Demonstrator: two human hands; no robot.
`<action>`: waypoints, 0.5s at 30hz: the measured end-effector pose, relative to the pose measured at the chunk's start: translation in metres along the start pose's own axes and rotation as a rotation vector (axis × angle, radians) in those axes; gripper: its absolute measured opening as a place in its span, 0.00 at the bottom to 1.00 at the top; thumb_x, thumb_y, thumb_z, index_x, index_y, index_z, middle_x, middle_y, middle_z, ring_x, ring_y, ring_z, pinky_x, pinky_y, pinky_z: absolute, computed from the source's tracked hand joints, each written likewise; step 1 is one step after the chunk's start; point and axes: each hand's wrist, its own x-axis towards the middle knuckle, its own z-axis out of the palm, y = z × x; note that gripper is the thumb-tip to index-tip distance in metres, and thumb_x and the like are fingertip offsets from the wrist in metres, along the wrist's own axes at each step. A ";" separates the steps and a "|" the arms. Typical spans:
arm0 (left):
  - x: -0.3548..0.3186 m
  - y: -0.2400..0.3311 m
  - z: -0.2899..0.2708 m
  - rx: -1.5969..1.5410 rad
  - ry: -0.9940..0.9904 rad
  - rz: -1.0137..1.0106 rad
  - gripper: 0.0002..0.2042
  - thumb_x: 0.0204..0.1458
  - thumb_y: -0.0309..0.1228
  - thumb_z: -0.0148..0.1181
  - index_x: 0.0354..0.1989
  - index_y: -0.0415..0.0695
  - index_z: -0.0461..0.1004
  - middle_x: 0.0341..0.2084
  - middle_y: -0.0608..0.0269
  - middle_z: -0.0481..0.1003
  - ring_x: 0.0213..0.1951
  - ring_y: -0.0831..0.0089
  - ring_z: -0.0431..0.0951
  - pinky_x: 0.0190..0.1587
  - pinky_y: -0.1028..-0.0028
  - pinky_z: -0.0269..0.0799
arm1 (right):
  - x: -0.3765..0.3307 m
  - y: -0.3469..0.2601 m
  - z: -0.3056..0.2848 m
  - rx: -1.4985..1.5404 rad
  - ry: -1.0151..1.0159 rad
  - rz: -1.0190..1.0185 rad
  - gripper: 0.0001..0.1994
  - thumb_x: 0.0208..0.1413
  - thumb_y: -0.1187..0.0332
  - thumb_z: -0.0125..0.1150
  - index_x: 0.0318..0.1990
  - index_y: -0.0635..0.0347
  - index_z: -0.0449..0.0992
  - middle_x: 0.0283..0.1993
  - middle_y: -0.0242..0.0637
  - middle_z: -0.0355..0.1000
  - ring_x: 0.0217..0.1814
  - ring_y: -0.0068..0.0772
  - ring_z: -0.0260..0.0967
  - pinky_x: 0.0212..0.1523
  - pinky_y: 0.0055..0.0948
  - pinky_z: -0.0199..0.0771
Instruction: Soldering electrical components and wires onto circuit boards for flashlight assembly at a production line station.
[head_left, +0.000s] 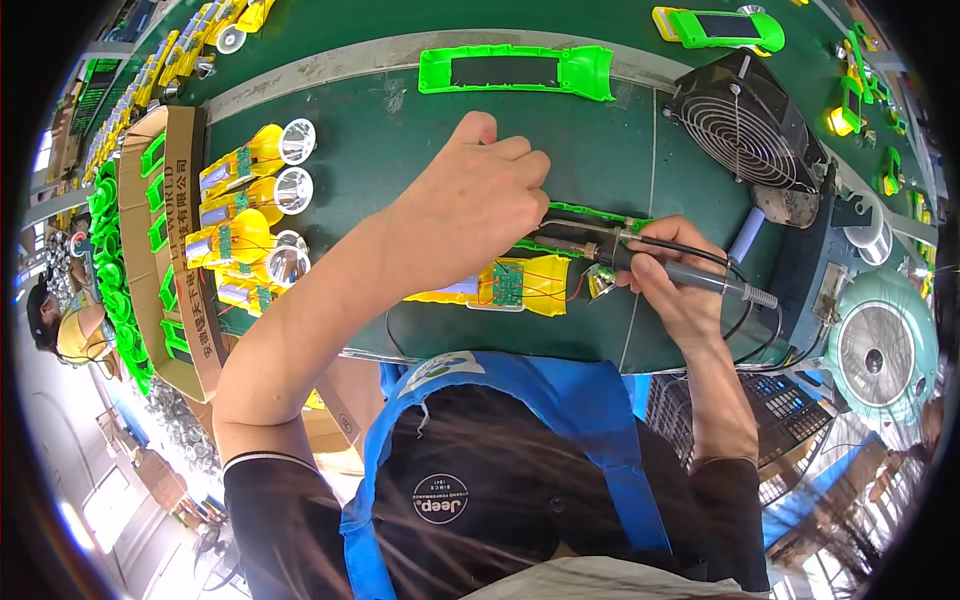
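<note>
My right hand (668,272) grips a soldering iron (640,262) like a pen, its tip pointing left toward the middle of the bench. My left hand (470,205) hovers curled over the same spot, fingers pinched on something thin near the green shell piece (590,212); what it pinches is hidden. Just below both hands lies a yellow flashlight body (500,287) with a small green circuit board and red wires, a shiny reflector at its right end.
Several yellow flashlight assemblies (250,215) with reflectors lie at left beside a cardboard box (180,250) of green parts. A green shell (515,72) lies at the back. A black fan (745,125) and a pale green fan (880,350) stand at right.
</note>
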 end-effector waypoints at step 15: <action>0.000 0.001 -0.002 -0.009 -0.045 -0.029 0.02 0.38 0.26 0.60 0.19 0.48 0.75 0.25 0.70 0.66 0.36 0.75 0.69 0.48 0.67 0.57 | -0.019 0.013 -0.026 0.146 0.199 -0.153 0.15 0.56 0.63 0.59 0.41 0.66 0.68 0.29 0.39 0.72 0.29 0.29 0.71 0.38 0.27 0.69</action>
